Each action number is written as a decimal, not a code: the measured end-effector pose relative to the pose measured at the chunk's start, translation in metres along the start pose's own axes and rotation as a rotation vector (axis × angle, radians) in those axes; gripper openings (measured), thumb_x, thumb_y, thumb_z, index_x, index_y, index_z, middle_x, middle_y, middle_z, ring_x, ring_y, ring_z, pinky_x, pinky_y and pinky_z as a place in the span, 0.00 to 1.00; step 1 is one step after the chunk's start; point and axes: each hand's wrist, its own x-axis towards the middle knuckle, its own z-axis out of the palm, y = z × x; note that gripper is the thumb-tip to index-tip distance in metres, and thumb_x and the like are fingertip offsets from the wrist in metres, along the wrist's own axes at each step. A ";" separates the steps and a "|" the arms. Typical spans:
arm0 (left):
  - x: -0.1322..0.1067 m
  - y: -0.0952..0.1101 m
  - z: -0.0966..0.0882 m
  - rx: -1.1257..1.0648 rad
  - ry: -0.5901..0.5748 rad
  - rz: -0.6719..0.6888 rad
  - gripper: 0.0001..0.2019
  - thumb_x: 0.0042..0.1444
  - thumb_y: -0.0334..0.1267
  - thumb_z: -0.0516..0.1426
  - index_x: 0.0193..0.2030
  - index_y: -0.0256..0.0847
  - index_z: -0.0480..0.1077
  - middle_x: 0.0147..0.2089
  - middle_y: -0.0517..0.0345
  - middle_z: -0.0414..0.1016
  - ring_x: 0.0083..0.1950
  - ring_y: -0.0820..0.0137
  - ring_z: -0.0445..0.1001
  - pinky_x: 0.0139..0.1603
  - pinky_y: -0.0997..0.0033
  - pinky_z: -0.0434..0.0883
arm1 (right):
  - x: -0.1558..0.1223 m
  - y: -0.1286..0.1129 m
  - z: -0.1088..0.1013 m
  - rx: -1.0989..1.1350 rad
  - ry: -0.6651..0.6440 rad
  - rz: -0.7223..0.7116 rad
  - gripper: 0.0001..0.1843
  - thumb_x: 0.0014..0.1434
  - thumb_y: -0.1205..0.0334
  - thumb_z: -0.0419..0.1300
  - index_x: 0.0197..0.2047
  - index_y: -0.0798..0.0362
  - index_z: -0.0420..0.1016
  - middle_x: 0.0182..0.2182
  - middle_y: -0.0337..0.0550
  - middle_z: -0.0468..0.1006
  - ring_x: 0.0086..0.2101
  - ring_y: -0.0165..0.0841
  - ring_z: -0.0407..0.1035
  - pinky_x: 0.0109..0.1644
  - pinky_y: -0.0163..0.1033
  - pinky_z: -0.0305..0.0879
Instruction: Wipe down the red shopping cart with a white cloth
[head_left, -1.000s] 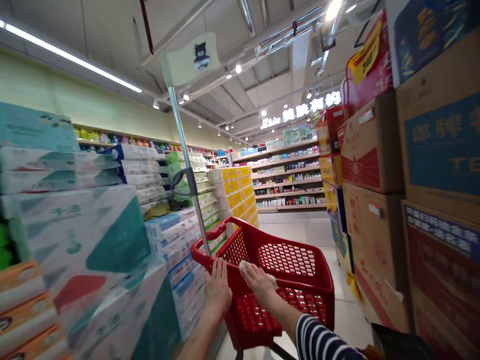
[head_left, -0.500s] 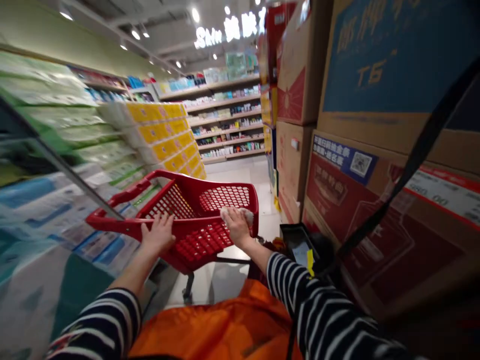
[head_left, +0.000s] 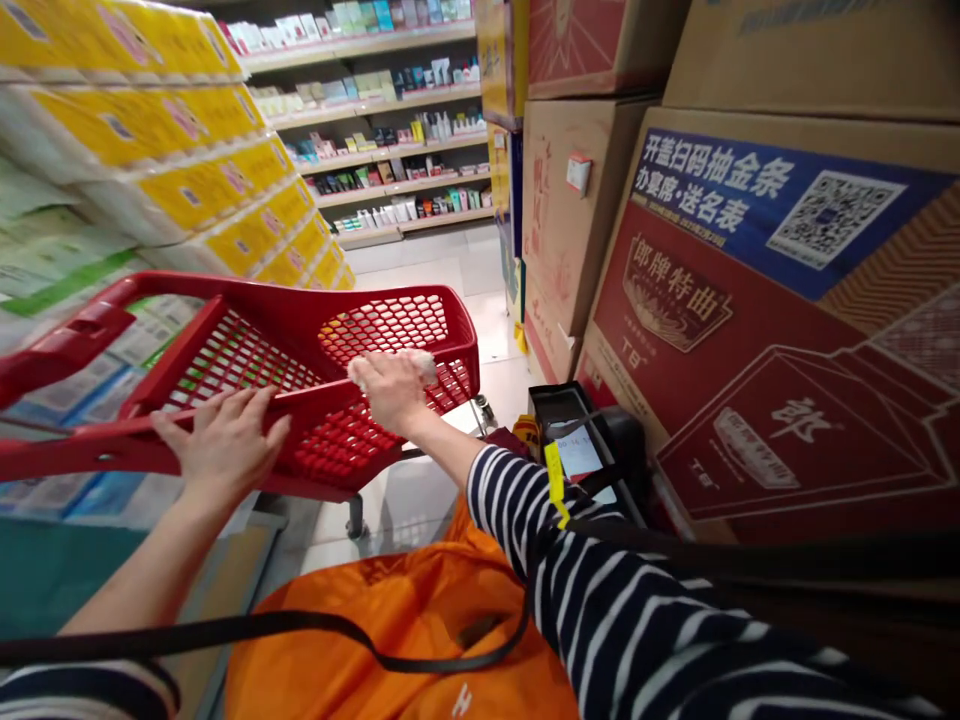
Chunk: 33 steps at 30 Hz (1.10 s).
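A red plastic shopping cart [head_left: 161, 428] with lattice walls stands in front of me, its handle to the left. My left hand [head_left: 225, 440] rests on the cart's near side rim, fingers spread and holding nothing. Farther along that same rim, my right hand [head_left: 391, 392] is closed over a pale, crumpled cloth [head_left: 421, 364] and presses it against the top edge. Part of the cloth is hidden under the fingers.
Stacked cardboard cartons [head_left: 675, 300] line the right side, with a black bin-like box [head_left: 551, 402] at their foot. Yellow-and-white tissue packs [head_left: 187, 200] rise on the left. Product shelves [head_left: 390, 100] stand beyond the pale tiled floor [head_left: 457, 268].
The view has tilted down and the cart looks nearer and larger. My right hand and the cloth have shifted back a little from the cart's far corner. My left hand stays on the rim.
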 end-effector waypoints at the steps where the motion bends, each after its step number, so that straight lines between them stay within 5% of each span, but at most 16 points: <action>1: 0.000 0.003 0.000 -0.010 0.002 -0.006 0.25 0.58 0.49 0.40 0.56 0.38 0.61 0.56 0.46 0.65 0.59 0.58 0.56 0.58 0.32 0.36 | 0.002 -0.009 0.003 0.009 -0.013 -0.029 0.17 0.60 0.65 0.49 0.52 0.53 0.64 0.50 0.44 0.67 0.49 0.36 0.58 0.57 0.44 0.48; 6: -0.002 0.006 -0.002 0.005 -0.004 0.027 0.25 0.57 0.48 0.42 0.58 0.38 0.59 0.57 0.46 0.64 0.60 0.58 0.55 0.58 0.32 0.37 | -0.002 -0.019 0.007 0.012 -0.012 -0.032 0.21 0.60 0.60 0.49 0.57 0.52 0.60 0.57 0.44 0.60 0.55 0.38 0.51 0.62 0.50 0.38; 14: -0.013 0.020 -0.010 0.010 -0.007 0.040 0.26 0.56 0.44 0.44 0.60 0.36 0.55 0.60 0.44 0.61 0.61 0.57 0.53 0.58 0.32 0.37 | -0.018 0.050 -0.024 -0.040 0.081 0.225 0.20 0.59 0.63 0.50 0.55 0.54 0.63 0.56 0.47 0.62 0.55 0.40 0.51 0.61 0.49 0.39; 16: -0.018 0.025 -0.013 0.005 -0.002 0.041 0.26 0.56 0.43 0.44 0.61 0.36 0.53 0.61 0.45 0.60 0.62 0.57 0.51 0.58 0.32 0.36 | -0.016 0.045 -0.025 -0.009 0.093 0.253 0.20 0.59 0.65 0.49 0.55 0.56 0.62 0.53 0.48 0.64 0.53 0.39 0.54 0.60 0.47 0.43; 22: -0.035 0.032 -0.025 -0.049 -0.003 0.045 0.27 0.53 0.39 0.47 0.60 0.33 0.52 0.62 0.44 0.58 0.64 0.60 0.50 0.62 0.38 0.33 | -0.011 0.003 -0.015 0.106 -0.042 -0.004 0.14 0.60 0.67 0.48 0.48 0.55 0.65 0.46 0.46 0.68 0.47 0.35 0.59 0.55 0.42 0.50; 29: -0.040 0.033 -0.030 -0.056 -0.089 0.045 0.29 0.51 0.39 0.46 0.62 0.34 0.52 0.64 0.44 0.54 0.66 0.56 0.46 0.62 0.39 0.30 | -0.022 0.049 -0.039 -0.005 0.086 0.273 0.12 0.60 0.67 0.49 0.46 0.53 0.67 0.50 0.47 0.64 0.51 0.38 0.53 0.58 0.48 0.42; 33: -0.036 0.042 -0.031 -0.053 -0.121 0.021 0.32 0.51 0.41 0.47 0.63 0.33 0.50 0.64 0.44 0.54 0.66 0.53 0.46 0.62 0.38 0.32 | -0.015 0.019 -0.029 0.019 0.045 0.199 0.11 0.61 0.64 0.48 0.44 0.54 0.68 0.44 0.47 0.68 0.47 0.37 0.57 0.55 0.44 0.47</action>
